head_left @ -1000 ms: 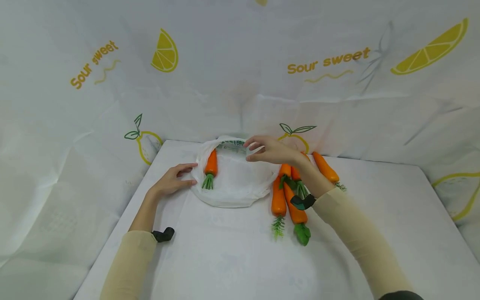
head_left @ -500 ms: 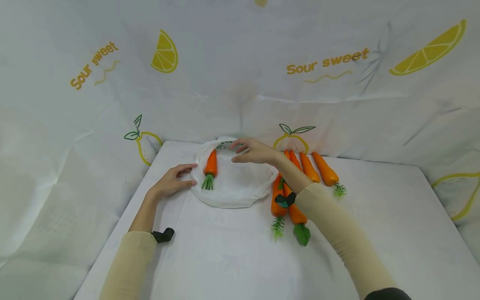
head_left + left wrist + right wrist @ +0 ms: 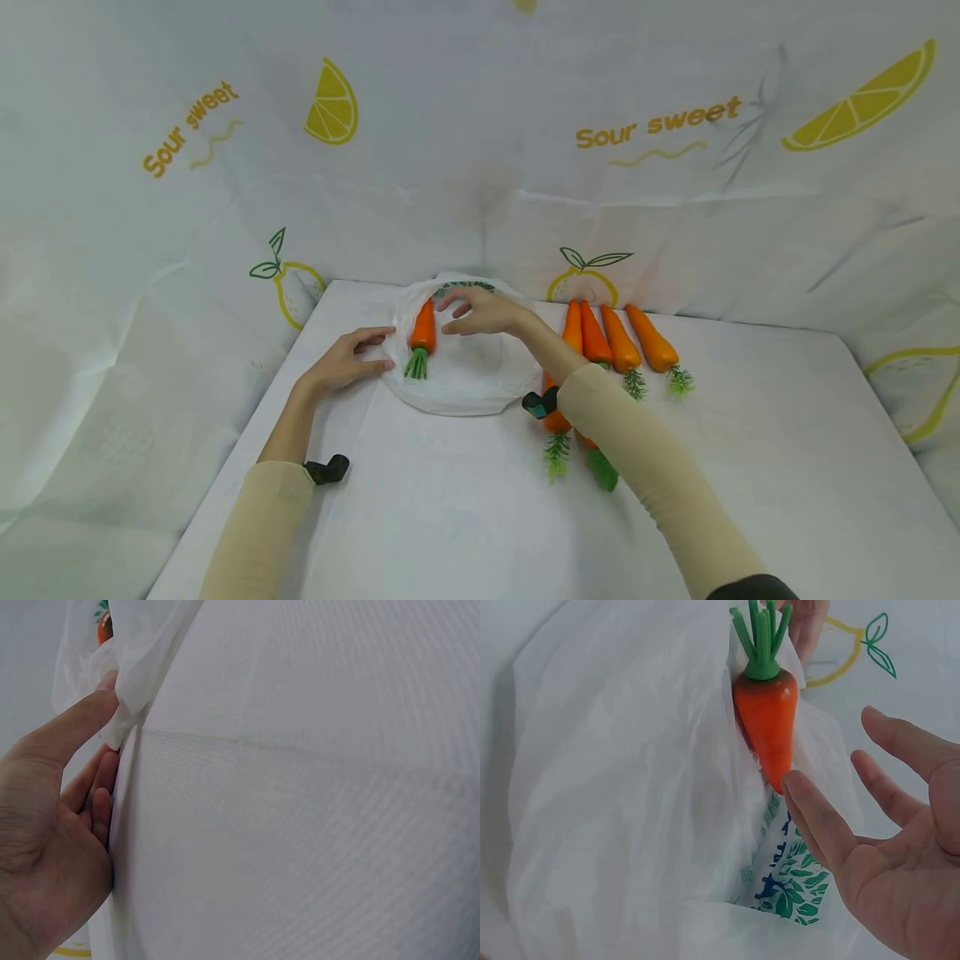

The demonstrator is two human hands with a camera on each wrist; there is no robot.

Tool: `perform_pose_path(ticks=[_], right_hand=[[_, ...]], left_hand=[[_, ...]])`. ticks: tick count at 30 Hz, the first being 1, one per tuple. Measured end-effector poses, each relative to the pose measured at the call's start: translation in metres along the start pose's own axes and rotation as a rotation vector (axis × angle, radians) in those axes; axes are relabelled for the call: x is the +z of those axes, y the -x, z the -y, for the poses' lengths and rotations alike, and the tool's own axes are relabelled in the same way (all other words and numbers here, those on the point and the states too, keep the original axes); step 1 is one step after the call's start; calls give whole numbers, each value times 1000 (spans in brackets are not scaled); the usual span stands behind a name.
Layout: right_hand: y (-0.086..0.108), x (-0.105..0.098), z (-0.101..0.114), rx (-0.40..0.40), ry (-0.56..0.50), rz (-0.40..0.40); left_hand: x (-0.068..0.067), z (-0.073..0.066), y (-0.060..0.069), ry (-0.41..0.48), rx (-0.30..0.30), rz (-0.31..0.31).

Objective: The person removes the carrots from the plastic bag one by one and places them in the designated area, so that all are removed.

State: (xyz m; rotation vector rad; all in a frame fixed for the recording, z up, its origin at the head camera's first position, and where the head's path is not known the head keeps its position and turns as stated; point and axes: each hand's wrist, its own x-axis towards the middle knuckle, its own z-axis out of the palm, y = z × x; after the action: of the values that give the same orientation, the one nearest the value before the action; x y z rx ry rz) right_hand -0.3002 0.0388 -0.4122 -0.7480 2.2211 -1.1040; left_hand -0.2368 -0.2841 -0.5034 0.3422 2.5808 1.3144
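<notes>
A white plastic bag (image 3: 480, 387) with green print lies on the table. One orange carrot (image 3: 422, 329) with a green top rests in its mouth, top toward the near side. At the bag's left edge, my left hand (image 3: 343, 360) holds the plastic between thumb and fingers; the left wrist view shows the thumb against it, some fingertips hidden. My right hand (image 3: 487, 312) hovers over the bag, fingers spread and nothing held. In the right wrist view its fingertips are close to the tip of the carrot (image 3: 769, 712); contact cannot be told.
Several more carrots (image 3: 619, 340) lie right of the bag, some partly under the right forearm (image 3: 645, 458). The white table (image 3: 420, 508) ends at a back edge against a hanging white sheet (image 3: 465, 167) printed with lemons.
My right hand has moved left across the bag to near the carrot, uncovering carrots at the back right while its sleeve covers the nearer ones. My left hand has stayed put.
</notes>
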Motion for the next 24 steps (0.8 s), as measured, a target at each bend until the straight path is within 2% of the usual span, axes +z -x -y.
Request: perform_pose_path(ticks=[11, 18, 24], right_hand=[[-27, 16, 10, 98, -74, 1], [-36, 25, 10, 102, -36, -26], [-38, 33, 5, 126, -33, -9]], left_hand=[[1, -2, 0, 22, -4, 0], [0, -2, 1, 10, 2, -1], [0, -1, 1, 26, 0, 2]])
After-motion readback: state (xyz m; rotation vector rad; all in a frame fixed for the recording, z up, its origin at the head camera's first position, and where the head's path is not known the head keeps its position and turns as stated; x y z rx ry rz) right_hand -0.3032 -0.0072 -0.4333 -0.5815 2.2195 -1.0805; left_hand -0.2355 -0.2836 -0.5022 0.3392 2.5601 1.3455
